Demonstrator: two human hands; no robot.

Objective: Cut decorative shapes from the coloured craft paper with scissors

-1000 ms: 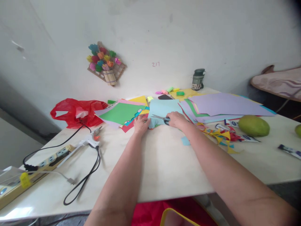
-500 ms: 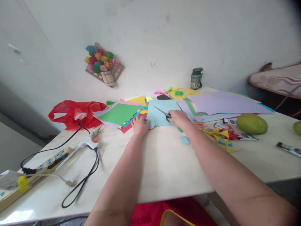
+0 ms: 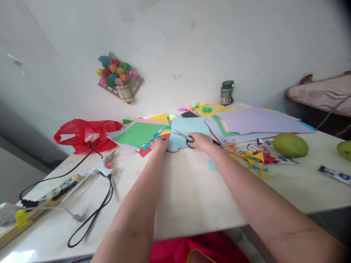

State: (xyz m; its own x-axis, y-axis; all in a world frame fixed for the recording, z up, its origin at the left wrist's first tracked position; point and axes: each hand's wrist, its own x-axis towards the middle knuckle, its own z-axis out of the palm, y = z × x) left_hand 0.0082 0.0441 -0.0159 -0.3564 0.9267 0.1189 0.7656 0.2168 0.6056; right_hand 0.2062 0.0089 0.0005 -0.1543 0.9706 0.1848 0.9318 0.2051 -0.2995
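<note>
Dark-handled scissors [image 3: 188,140] are in my right hand [image 3: 202,141], fingers wrapped round the handles. Their blades point left, slightly apart, over a light blue sheet of paper [image 3: 189,123] with a ragged lower edge. My left hand [image 3: 159,144] rests at the left of that sheet, its fingers drawn together; whatever is between them is hidden. Beside it lie cut strips of blue, yellow and red paper [image 3: 164,132], overlapping a green sheet [image 3: 138,133]. A small light blue scrap [image 3: 212,165] is on the table near my right forearm.
To the left are a red plastic bag [image 3: 85,136], a glue gun [image 3: 101,167] with its cord and a power strip [image 3: 52,195]. Stacked coloured sheets [image 3: 257,120], yellow scraps [image 3: 251,159], glue tubes [image 3: 334,175] and a green mango [image 3: 290,145] lie right. A bottle [image 3: 226,93] stands behind.
My right hand and the scissors have shifted left and slightly down, and the blades now show a gap. My left hand's fingers have gone from spread to drawn together.
</note>
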